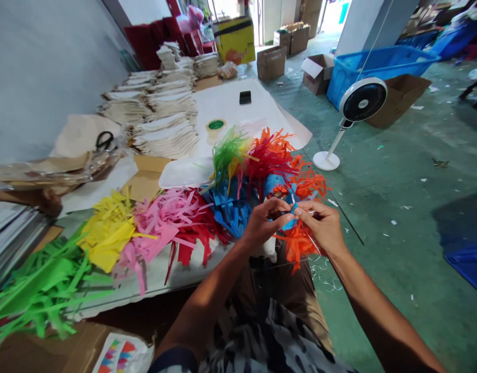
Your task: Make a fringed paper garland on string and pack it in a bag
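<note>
The left hand (266, 221) and the right hand (321, 224) both pinch the blue paper strip (290, 223) near the orange fringe (298, 246), and I think the strip should be kept tight.

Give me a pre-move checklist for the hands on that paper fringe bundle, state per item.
1. Grip: left hand and right hand both pinch the fringe bundle at its blue middle. Ok.
2. Tie: whether the thin white strip at the fingertips is tied or loose: cannot tell.
3. Clearance: the bundle is held past the edge of the table, over the lap. Ok.
4. Loose piles: the pink fringe hangs over the table edge. Not ok.
5. Tools: the scissors lie far left by the wall, likely out of easy reach. Not ok.
</note>
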Demonstrator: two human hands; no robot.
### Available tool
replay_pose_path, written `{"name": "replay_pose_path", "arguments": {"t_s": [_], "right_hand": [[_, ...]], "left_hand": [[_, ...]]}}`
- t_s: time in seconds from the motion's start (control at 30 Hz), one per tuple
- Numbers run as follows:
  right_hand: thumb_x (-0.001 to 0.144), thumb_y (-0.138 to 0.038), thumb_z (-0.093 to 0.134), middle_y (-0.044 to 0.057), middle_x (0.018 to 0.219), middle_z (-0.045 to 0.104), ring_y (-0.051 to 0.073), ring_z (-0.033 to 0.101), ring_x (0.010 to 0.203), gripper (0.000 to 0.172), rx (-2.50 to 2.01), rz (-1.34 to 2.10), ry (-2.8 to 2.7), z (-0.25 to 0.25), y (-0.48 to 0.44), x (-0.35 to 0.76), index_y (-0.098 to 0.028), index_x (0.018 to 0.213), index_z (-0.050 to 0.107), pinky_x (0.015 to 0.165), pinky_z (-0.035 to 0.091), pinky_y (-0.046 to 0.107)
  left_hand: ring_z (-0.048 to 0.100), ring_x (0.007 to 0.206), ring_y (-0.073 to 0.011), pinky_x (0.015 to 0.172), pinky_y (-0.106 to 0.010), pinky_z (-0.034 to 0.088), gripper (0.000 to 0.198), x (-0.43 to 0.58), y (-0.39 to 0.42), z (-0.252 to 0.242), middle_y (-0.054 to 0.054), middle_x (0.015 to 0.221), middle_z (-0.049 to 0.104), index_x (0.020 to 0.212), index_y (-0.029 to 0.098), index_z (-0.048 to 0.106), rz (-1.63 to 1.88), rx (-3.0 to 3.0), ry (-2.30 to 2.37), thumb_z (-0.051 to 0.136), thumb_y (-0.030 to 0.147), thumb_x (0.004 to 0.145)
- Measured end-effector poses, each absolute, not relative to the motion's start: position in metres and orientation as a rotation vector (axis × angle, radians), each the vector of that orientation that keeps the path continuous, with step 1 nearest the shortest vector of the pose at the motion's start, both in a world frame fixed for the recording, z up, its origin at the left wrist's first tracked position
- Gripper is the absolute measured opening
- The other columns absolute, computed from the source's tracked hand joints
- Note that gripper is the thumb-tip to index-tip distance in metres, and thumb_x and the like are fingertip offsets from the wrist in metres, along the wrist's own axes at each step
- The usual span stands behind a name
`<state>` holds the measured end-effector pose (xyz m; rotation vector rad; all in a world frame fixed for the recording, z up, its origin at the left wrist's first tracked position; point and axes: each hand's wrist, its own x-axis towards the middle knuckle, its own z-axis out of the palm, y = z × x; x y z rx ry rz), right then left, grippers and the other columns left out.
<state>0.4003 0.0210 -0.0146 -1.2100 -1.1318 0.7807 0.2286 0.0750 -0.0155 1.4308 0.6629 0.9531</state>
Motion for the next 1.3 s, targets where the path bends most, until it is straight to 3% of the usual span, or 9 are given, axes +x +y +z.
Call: {"name": "replay_pose_path", "arguments": {"t_s": [0.4,0.57,0.83,1.3], "right_hand": [[0.088,-0.040,0.081,0.001,0.086,0.079,0.015,0.066,0.069,0.018,-1.275,0.704,-1.203,-0.0177,0.0187,0.3967,-0.026,0.098,0.084,0.061,0.051,0.027],[0.089,-0.039,0.079,0.000,0.078,0.076,0.012,0.059,0.061,0.017,-1.301,0.660,-1.248,-0.0123,0.0171,0.3954,-0.024,0.094,0.083,0.055,0.046,0.025],[0.085,-0.045,0.083,0.001,0.076,0.075,0.015,0.065,0.066,0.022,-1.249,0.780,-1.168,-0.0132,0.0203,0.3977,-0.023,0.089,0.082,0.061,0.051,0.027],[0.090,-0.043,0.079,0.000,0.073,0.072,0.014,0.060,0.061,0.019,-1.291,0.694,-1.280,-0.0149,0.0162,0.3996,-0.024,0.091,0.082,0.057,0.046,0.026]], "left_hand": [[0.059,0.068,-0.0097,0.064,-0.023,0.046,0.032,0.2284,0.0770,-0.0178,0.000,0.083,0.069,0.093,0.017,0.071,1.053,1.401,0.732,0.086,0.043,0.081],[0.056,0.065,-0.0087,0.061,-0.023,0.045,0.031,0.2284,0.0766,-0.0171,-0.001,0.083,0.069,0.091,0.017,0.071,1.042,1.393,0.723,0.087,0.041,0.080],[0.054,0.064,-0.0084,0.060,-0.022,0.043,0.033,0.2255,0.0734,-0.0116,0.002,0.076,0.064,0.091,0.017,0.070,1.007,1.358,0.742,0.088,0.043,0.080],[0.052,0.052,-0.0069,0.051,-0.022,0.042,0.031,0.2249,0.0735,-0.0102,0.004,0.068,0.061,0.088,0.017,0.068,0.969,1.306,0.736,0.083,0.043,0.083]]}}
